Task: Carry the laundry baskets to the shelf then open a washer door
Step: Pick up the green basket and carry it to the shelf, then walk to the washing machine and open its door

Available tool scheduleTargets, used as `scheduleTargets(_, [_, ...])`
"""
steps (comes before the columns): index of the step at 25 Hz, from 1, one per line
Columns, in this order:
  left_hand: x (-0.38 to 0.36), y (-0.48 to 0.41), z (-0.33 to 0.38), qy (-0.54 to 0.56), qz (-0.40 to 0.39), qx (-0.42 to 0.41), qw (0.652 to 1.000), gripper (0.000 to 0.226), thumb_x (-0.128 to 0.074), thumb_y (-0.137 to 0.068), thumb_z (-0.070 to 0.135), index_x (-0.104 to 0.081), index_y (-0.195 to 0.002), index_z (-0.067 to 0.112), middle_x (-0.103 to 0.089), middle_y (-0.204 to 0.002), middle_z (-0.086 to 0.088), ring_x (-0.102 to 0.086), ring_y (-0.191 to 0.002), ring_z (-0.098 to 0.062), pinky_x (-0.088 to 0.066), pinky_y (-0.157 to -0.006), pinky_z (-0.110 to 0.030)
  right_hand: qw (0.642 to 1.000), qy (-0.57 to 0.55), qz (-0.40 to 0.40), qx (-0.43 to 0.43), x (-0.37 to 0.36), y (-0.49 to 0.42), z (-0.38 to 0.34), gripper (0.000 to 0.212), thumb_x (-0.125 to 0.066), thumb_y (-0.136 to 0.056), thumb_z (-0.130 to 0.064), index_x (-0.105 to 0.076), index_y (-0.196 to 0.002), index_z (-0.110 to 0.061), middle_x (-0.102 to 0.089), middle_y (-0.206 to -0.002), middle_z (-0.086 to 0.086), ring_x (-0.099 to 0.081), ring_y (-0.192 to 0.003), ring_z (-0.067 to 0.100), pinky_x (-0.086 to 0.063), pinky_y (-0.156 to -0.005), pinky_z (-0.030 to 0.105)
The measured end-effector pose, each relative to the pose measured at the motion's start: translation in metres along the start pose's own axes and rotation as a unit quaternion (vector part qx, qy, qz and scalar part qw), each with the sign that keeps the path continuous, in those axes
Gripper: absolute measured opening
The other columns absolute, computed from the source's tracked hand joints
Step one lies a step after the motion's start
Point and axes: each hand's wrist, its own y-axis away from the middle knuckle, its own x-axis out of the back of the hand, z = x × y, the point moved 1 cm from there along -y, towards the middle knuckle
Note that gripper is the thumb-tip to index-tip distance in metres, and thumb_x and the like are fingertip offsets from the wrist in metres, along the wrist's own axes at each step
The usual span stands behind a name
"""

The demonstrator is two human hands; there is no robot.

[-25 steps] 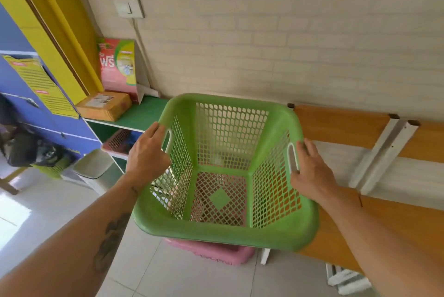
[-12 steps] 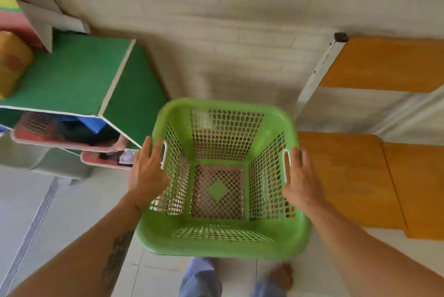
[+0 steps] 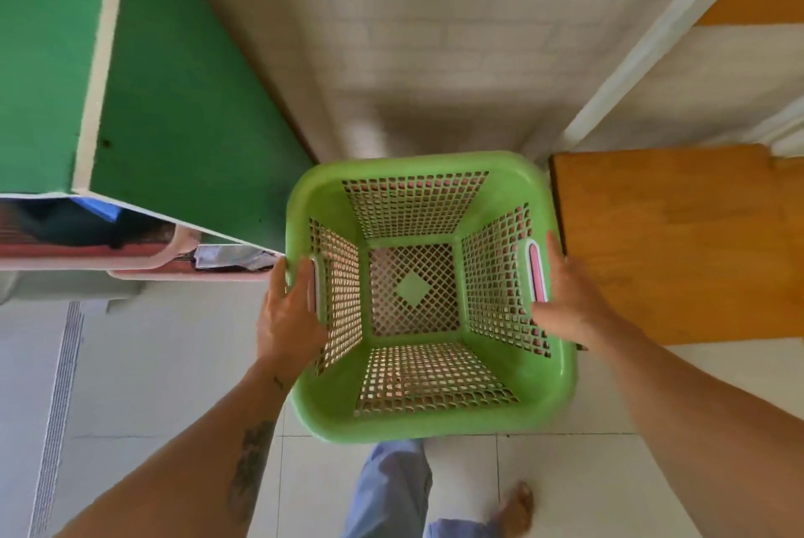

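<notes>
Both handles gripped, left hand [image 3: 290, 311] and right hand [image 3: 565, 298] level the green basket [image 3: 428, 420] mid-frame, nesting over a pink basket [image 3: 538, 276] beside the shelf [image 3: 174, 102].

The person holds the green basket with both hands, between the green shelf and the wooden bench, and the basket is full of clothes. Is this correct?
Not fully. The head view shows the green basket is empty: its mesh bottom is bare. The rest holds: left hand and right hand hold its sides, between the green shelf and the wooden bench.
</notes>
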Motion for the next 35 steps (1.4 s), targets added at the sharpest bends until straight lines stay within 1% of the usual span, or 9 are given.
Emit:
scheduleTargets(4, [0.049, -0.005, 0.034, -0.008, 0.006, 0.010, 1.000, 0.047, -0.059, -0.077, 0.009, -0.060, -0.123, 0.015, -0.052, -0.133, -0.012, -0.056, -0.112, -0.035, -0.055, -0.083, -0.048, 1.000, -0.008, 0.014, 0.020, 0.039, 0.044, -0.012, 0.088, -0.065, -0.081, -0.022, -0.014, -0.153, -0.024, -0.022, -0.159, 0.005, -0.028, -0.144, 0.031, -0.030, -0.116, 0.051])
scheduleTargets(6, [0.076, -0.005, 0.076, 0.012, -0.002, 0.001, 1.000, 0.049, -0.053, -0.074, 0.000, -0.063, -0.120, 0.016, -0.057, -0.129, -0.007, -0.057, -0.108, -0.026, -0.055, -0.082, -0.040, 0.999, -0.009, 0.038, 0.026, 0.065, 0.075, -0.010, 0.079, -0.061, -0.084, -0.025, -0.021, -0.152, -0.019, -0.025, -0.158, 0.004, -0.028, -0.143, 0.028, -0.028, -0.116, 0.047])
scheduleTargets(10, [0.119, 0.010, 0.185, 0.032, -0.049, -0.101, 0.993, 0.057, -0.051, -0.077, 0.004, -0.058, -0.129, 0.026, -0.058, -0.135, 0.001, -0.065, -0.101, -0.021, -0.057, -0.073, -0.032, 0.994, -0.027, 0.102, 0.014, 0.122, 0.147, 0.023, 0.070, -0.057, -0.091, -0.029, -0.024, -0.152, -0.017, -0.022, -0.159, 0.002, -0.026, -0.144, 0.024, -0.030, -0.115, 0.042])
scheduleTargets(13, [0.134, 0.044, 0.271, 0.003, -0.092, -0.206, 0.974, 0.058, -0.047, -0.077, 0.007, -0.057, -0.132, 0.023, -0.060, -0.135, 0.000, -0.061, -0.115, -0.022, -0.054, -0.089, -0.034, 0.989, -0.055, 0.140, 0.002, 0.158, 0.200, 0.069, 0.068, -0.058, -0.090, -0.030, -0.029, -0.150, -0.017, -0.026, -0.158, 0.002, -0.030, -0.142, 0.024, -0.032, -0.113, 0.042])
scheduleTargets(18, [0.127, 0.136, 0.412, -0.052, -0.120, -0.327, 0.936, 0.050, -0.043, -0.085, 0.011, -0.056, -0.133, 0.021, -0.061, -0.132, -0.002, -0.057, -0.121, -0.024, -0.048, -0.093, -0.030, 0.965, -0.096, 0.245, -0.024, 0.211, 0.290, 0.178, 0.053, -0.058, -0.086, -0.028, -0.046, -0.135, -0.009, -0.046, -0.139, 0.009, -0.045, -0.128, 0.029, -0.041, -0.101, 0.042])
scheduleTargets(25, [0.081, 0.302, 0.606, -0.052, -0.088, -0.471, 0.876, 0.048, -0.045, -0.085, 0.016, -0.054, -0.131, 0.026, -0.058, -0.129, -0.002, -0.058, -0.111, -0.023, -0.050, -0.076, -0.026, 0.916, -0.126, 0.373, -0.076, 0.271, 0.420, 0.371, 0.067, -0.057, -0.086, -0.039, -0.036, -0.145, -0.016, -0.037, -0.149, 0.006, -0.040, -0.134, 0.027, -0.038, -0.107, 0.043])
scheduleTargets(30, [0.032, 0.427, 0.736, -0.033, -0.131, -0.554, 0.822, 0.042, -0.046, -0.087, 0.014, -0.057, -0.126, 0.024, -0.057, -0.121, 0.000, -0.059, -0.093, -0.018, -0.053, -0.073, -0.026, 0.882, -0.133, 0.426, -0.152, 0.299, 0.505, 0.506, 0.068, -0.056, -0.087, -0.041, -0.033, -0.147, -0.020, -0.032, -0.152, 0.001, -0.034, -0.139, 0.023, -0.033, -0.112, 0.040])
scheduleTargets(33, [-0.004, 0.486, 0.810, -0.036, -0.150, -0.604, 0.782, 0.037, -0.046, -0.089, 0.015, -0.059, -0.122, 0.022, -0.063, -0.113, -0.003, -0.065, -0.092, -0.023, -0.056, -0.081, -0.033, 0.862, -0.135, 0.445, -0.202, 0.312, 0.539, 0.580, 0.067, -0.055, -0.087, -0.041, -0.034, -0.147, -0.020, -0.035, -0.150, 0.001, -0.036, -0.137, 0.023, -0.034, -0.111, 0.041])
scheduleTargets(35, [-0.032, 0.521, 0.864, -0.053, -0.145, -0.627, 0.764, 0.037, -0.046, -0.089, 0.016, -0.059, -0.123, 0.024, -0.061, -0.121, -0.002, -0.062, -0.105, -0.024, -0.051, -0.091, -0.031, 0.846, -0.140, 0.458, -0.234, 0.321, 0.553, 0.631, 0.067, -0.056, -0.086, -0.040, -0.035, -0.146, -0.019, -0.036, -0.150, 0.001, -0.037, -0.136, 0.023, -0.035, -0.111, 0.040])
